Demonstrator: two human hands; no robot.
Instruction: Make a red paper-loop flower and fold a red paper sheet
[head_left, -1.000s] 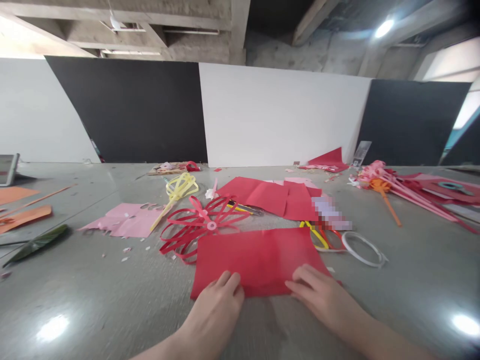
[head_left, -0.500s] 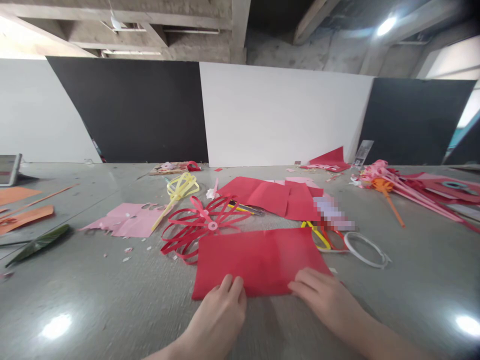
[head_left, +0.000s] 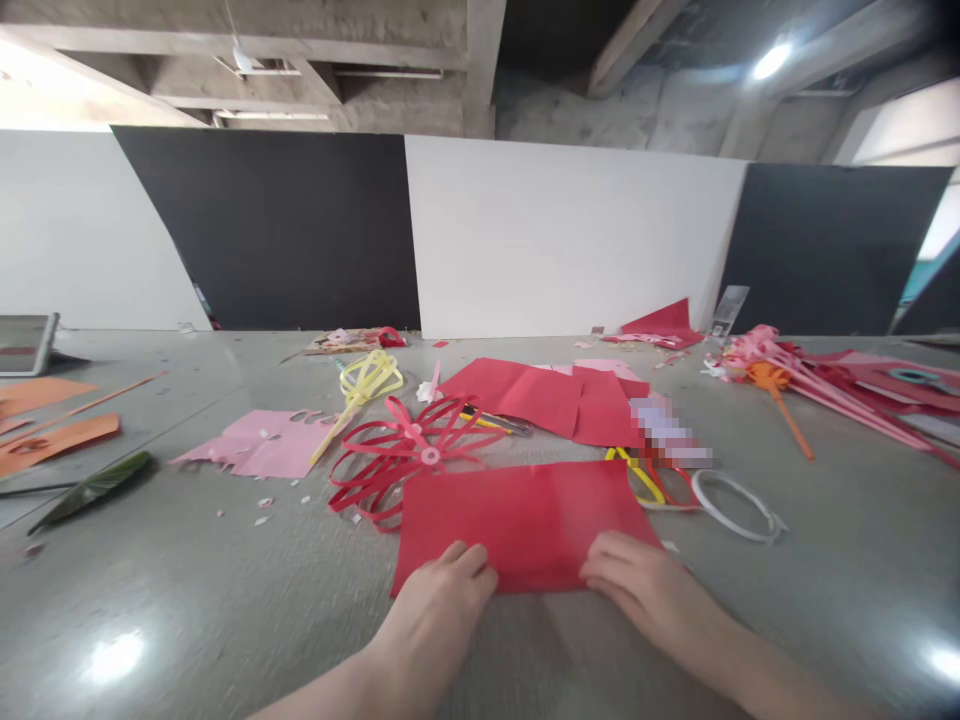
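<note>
A sheet of red paper lies in front of me, its near edge towards my body. My left hand has its fingers curled together over the near left edge of the sheet. At the near right edge, the bunched fingers of my right hand grip the paper too. Both thumbs are mostly hidden. Just beyond the sheet's far left corner sits a flower shape of looped red paper strips with a pale round centre.
Further back are more red sheets, a yellow-handled craft knife and a yellow strip flower. Right of my sheet lies a white wire coil. Pink paper and a green leaf lie left. Panels stand behind.
Both hands stay at the near edge of the red paper, with the left one slightly further over the sheet's corner. The whole view has shifted a little; the other things lie as before.
</note>
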